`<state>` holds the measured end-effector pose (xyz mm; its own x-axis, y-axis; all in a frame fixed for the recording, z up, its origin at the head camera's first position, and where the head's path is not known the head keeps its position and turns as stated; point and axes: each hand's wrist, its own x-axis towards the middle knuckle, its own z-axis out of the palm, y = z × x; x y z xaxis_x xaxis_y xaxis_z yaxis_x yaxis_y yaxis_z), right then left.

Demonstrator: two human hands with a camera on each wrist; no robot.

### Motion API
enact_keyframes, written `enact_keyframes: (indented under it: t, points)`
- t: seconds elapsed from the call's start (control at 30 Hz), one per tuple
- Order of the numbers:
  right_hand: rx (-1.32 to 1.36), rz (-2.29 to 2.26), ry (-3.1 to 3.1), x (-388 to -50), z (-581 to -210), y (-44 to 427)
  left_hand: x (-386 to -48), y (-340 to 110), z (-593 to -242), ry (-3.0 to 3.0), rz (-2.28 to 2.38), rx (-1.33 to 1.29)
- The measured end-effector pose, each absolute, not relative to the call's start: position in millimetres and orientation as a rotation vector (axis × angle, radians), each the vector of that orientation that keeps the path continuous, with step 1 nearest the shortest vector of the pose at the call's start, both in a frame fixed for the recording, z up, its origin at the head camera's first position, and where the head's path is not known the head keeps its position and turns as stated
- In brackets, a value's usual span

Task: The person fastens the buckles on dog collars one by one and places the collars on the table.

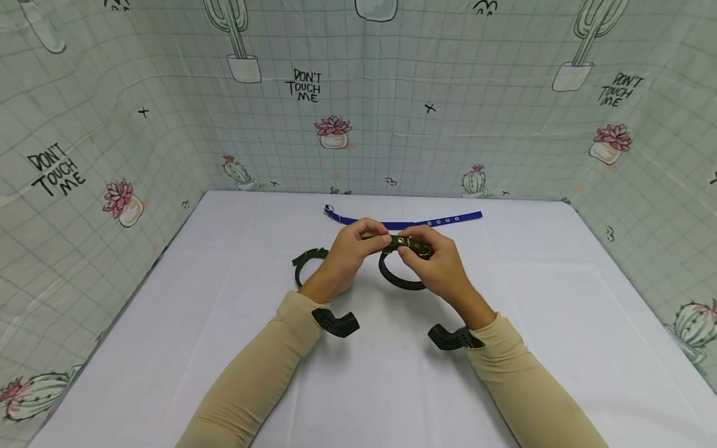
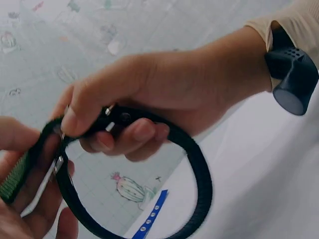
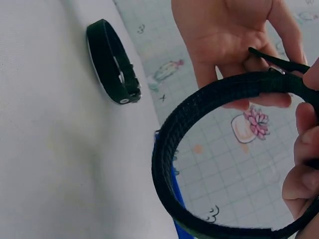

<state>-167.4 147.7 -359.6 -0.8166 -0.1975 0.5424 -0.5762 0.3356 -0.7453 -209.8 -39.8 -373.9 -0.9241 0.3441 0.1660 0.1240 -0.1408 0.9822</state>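
The green collar [image 1: 399,283] is held looped above the counter [image 1: 168,311], pinched by left grip [image 1: 348,250] and right grip [image 1: 440,260]; its strap end seems not fully secured. The dark collar [image 3: 102,64], looped at left, is judged done; the blue collar [image 1: 406,225], laid out unlooped behind, is judged outstanding.

we've got a blue strap [image 1: 406,226] toward the back of our white surface [image 1: 168,311], a looped dark strap [image 3: 101,59] leftward, cactus-print grid cloth [image 1: 392,124] behind
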Motion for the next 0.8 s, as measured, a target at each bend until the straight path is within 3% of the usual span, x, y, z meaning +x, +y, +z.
enact_keyframes:
  t: [0.17, 0.4, 0.8]
  points:
    - [0.768, 1.369, -2.214, -165, -353, 145, -211, -43, -375, 1.898, 2.218, 0.589]
    - [0.825, 1.295, -2.167, -186, -374, 156, -212, -48, -369, 1.943, 2.128, 0.658]
    - [0.947, 1.189, -2.087, -190, -375, 156, -209, -47, -367, 1.929, 2.141, 0.551]
